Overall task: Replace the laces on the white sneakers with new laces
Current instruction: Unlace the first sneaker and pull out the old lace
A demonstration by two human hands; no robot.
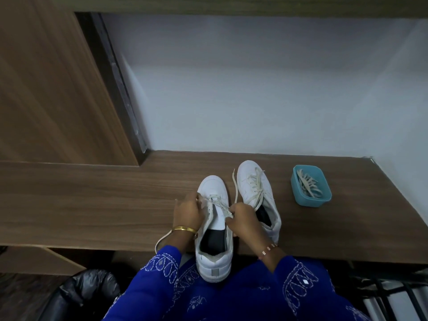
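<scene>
A: While both hands sit over the nearer sneaker [214, 230], what are the fingers doing?

B: From the head view, the left hand [187, 214] curls against the shoe's left side near the eyelets, and the right hand [242, 220] pinches a cream lace [220, 205] at the tongue. One end of that lace runs up between the two shoes; another end trails off the left edge of the wooden desk [92, 200], under the left wrist.

A: Is the left hand actually gripping lace?

B: Its fingers are bent round the shoe's edge; whether lace is between them I cannot tell.

A: Where do the shoes lie?

B: The nearer sneaker points away from the person, its heel hanging over the desk's front edge above the blue-clad lap. The second sneaker [257, 193] stands just beside it to the right, laced, its lace ends loose.

A: Anything else?

B: A teal container [311, 185] to the right holds more cream laces [309, 183]. A gold bangle [185, 228] circles the left wrist.
</scene>
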